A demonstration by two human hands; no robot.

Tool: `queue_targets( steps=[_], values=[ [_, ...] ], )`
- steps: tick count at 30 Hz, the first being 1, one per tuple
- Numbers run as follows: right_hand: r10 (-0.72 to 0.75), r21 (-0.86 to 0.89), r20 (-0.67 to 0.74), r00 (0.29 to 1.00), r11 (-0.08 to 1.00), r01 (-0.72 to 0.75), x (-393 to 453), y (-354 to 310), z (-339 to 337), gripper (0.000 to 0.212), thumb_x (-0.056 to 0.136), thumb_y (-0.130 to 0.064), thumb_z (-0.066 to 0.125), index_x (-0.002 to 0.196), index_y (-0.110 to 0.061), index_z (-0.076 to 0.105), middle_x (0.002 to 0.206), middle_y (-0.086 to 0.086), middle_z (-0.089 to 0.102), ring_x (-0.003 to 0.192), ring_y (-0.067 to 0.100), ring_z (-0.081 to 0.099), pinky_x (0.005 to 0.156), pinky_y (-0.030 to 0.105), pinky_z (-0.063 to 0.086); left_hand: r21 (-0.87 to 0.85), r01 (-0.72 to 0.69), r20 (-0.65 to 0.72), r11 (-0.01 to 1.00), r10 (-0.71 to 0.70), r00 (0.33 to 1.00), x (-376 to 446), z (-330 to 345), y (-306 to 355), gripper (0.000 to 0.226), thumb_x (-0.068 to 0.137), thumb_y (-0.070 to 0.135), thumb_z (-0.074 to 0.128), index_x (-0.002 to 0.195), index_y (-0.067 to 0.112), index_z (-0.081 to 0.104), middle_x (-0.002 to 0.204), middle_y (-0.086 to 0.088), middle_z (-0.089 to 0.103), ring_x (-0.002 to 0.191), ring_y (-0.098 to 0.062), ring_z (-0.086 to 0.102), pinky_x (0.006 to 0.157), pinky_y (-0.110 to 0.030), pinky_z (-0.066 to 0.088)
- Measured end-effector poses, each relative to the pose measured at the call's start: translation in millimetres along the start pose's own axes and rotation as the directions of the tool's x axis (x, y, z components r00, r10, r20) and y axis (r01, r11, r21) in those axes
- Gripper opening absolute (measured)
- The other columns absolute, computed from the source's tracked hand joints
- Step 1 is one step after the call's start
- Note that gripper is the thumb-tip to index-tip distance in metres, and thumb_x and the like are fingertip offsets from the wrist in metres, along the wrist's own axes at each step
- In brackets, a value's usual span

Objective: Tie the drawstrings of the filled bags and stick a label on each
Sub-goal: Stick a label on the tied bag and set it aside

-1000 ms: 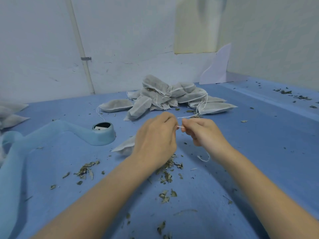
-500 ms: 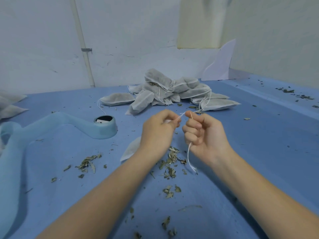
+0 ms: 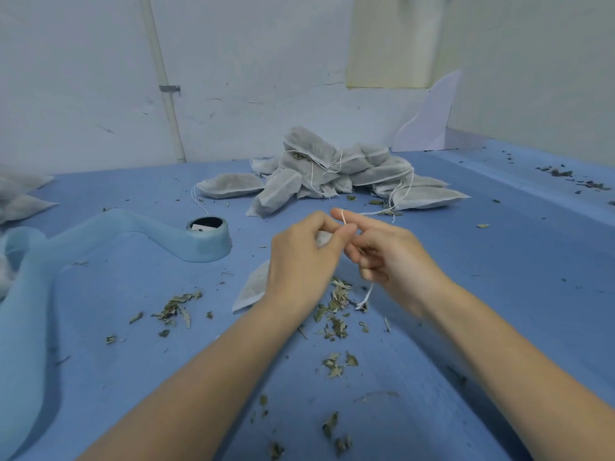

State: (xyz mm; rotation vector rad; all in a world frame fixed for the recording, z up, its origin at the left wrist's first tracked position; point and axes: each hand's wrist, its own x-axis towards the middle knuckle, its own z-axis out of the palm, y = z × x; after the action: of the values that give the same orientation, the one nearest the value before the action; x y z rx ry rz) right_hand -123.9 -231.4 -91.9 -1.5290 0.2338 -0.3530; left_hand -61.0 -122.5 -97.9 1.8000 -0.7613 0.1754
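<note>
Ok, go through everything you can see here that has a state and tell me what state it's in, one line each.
left hand: pinching the drawstring.
right hand: drawstring looped over its forefinger, other fingers curled.
drawstring: not yet knotted, loose end hanging.
bag in hand: filled, lying under the left hand.
pile of bags: filled, heaped, strings loose.
tape roll: lying flat, strip pulled out.

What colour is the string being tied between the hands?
White; the drawstring loops over a right-hand finger, clearest in the head view.

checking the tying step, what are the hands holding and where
Both hands hold the bag's white drawstring: left hand pinches it; right hand has it looped over the forefinger.
</note>
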Motion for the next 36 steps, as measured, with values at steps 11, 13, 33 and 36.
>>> queue_targets(
  steps=[11,13,33,36],
  values=[
    [-0.256,-0.485,-0.149,0.955,0.861,0.155,3.3,5.8,5.1,0.015,0.088,-0.012,0.056,0.088,-0.023,0.046,0.05,-0.016,0.059,0.049,-0.006,0.049,0.052,0.01,0.034,0.001,0.158,-0.06,0.987,-0.158,0.986,8.3,2.3,-2.2,0.024,0.088,0.032,0.063,0.065,0.025,0.062,0.047,0.028,0.055,0.058,0.009,0.052,0.057,-0.004,0.035],
    [-0.206,-0.4,-0.183,0.961,0.909,0.118,5.4,7.7,4.1,0.016,0.087,-0.015,0.061,0.084,-0.023,0.047,0.05,-0.014,0.057,0.049,-0.001,0.047,0.054,0.016,0.036,-0.044,0.17,-0.066,0.984,-0.173,0.983,8.6,2.2,-2.1,0.025,0.088,0.031,0.063,0.064,0.025,0.064,0.052,0.023,0.06,0.06,0.006,0.053,0.06,-0.007,0.037],
    [0.151,0.149,-0.058,0.987,0.979,-0.141,10.8,4.6,-19.9,0.025,0.076,-0.028,0.072,0.082,-0.004,0.071,0.054,-0.005,0.045,0.045,0.006,0.026,0.037,0.015,0.022,0.21,-0.066,-0.043,0.975,0.077,0.996,2.3,0.8,-9.3,0.015,0.089,0.027,0.062,0.085,0.022,0.075,0.073,0.003,0.066,0.067,-0.01,0.055,0.066,-0.023,0.037],
    [0.07,0.011,-0.149,0.986,0.998,-0.069,8.5,9.1,-14.0,0.01,0.075,-0.016,0.076,0.082,-0.009,0.078,0.056,-0.007,0.047,0.048,0.006,0.031,0.041,0.016,0.027,0.223,-0.065,-0.068,0.973,0.082,0.994,0.9,2.4,-10.8,0.015,0.089,0.028,0.061,0.085,0.02,0.073,0.082,0.001,0.069,0.081,-0.018,0.061,0.074,-0.028,0.041]
  ],
)
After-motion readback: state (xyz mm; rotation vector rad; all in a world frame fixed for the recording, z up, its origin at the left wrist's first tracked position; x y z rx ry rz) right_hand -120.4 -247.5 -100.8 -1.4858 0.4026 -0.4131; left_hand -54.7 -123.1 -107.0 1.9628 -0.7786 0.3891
